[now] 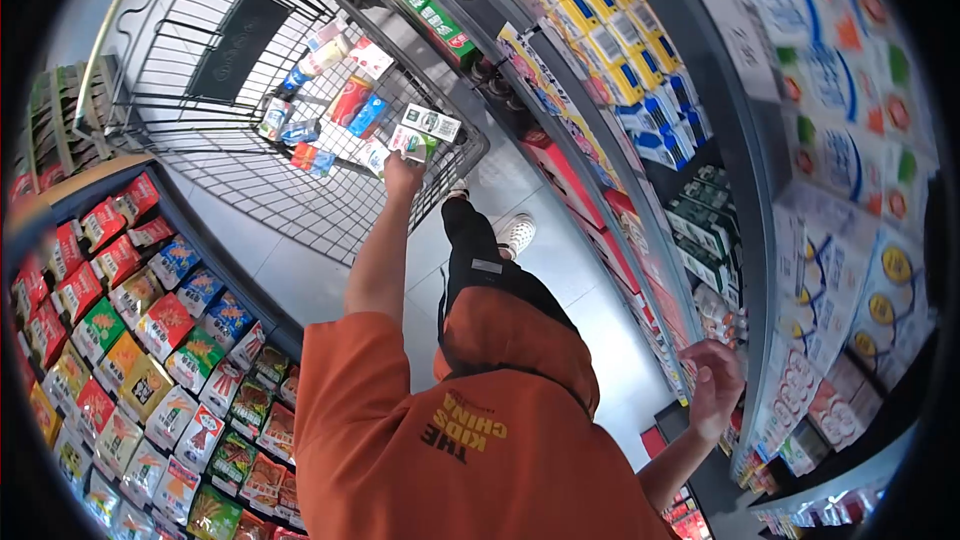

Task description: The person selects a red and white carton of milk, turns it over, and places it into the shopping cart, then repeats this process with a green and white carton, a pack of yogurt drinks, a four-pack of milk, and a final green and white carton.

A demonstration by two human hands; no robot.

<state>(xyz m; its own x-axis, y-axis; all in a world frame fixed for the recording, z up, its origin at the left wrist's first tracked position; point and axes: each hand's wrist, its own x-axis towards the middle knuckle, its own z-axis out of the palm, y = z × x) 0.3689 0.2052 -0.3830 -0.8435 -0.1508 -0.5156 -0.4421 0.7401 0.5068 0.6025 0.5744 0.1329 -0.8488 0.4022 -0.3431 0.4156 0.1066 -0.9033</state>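
Observation:
My left hand reaches over the near side of a wire shopping cart, its fingers closed round a small green and white carton. A white box with dark print lies just beyond that carton. Further in the cart are a red and yellow pack, a blue pack and several other small packages. My right hand hangs at the right beside the shelves, its fingers loosely curled and apart, with nothing visible in it.
Tall shelves with yellow boxes, dark green boxes and white multipacks run along the right. A sloped bin of snack bags stands at the left. Grey tiled floor shows between them.

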